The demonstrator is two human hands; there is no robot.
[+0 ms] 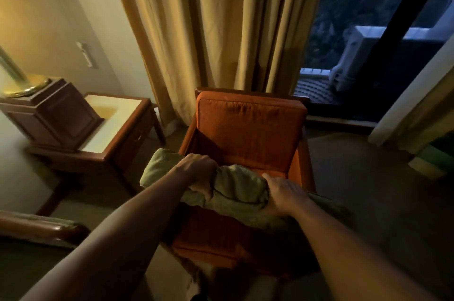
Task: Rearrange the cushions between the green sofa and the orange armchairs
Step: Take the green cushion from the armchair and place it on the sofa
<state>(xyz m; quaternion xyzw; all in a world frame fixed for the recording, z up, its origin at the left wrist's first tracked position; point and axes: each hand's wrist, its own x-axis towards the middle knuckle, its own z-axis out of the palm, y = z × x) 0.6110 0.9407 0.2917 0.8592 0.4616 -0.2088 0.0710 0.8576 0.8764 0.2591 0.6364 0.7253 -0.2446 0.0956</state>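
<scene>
An orange armchair [248,126] with a wooden frame faces me in front of the curtain. I hold a green cushion [240,190] over its seat, across the front. My left hand [199,170] grips the cushion's upper left part, fingers curled into the fabric. The cushion's right side is held by my right hand [282,190]. The cushion's left corner [159,163] sticks out past the chair's left armrest. Most of the orange seat lies hidden under the cushion and my arms.
A wooden side table [118,128] with a dark box and a brass lamp base [27,86] stands left of the chair. A wooden armrest [41,227] lies at the lower left. Yellow curtains [216,25] hang behind; a dark glass door [363,37] is at the right.
</scene>
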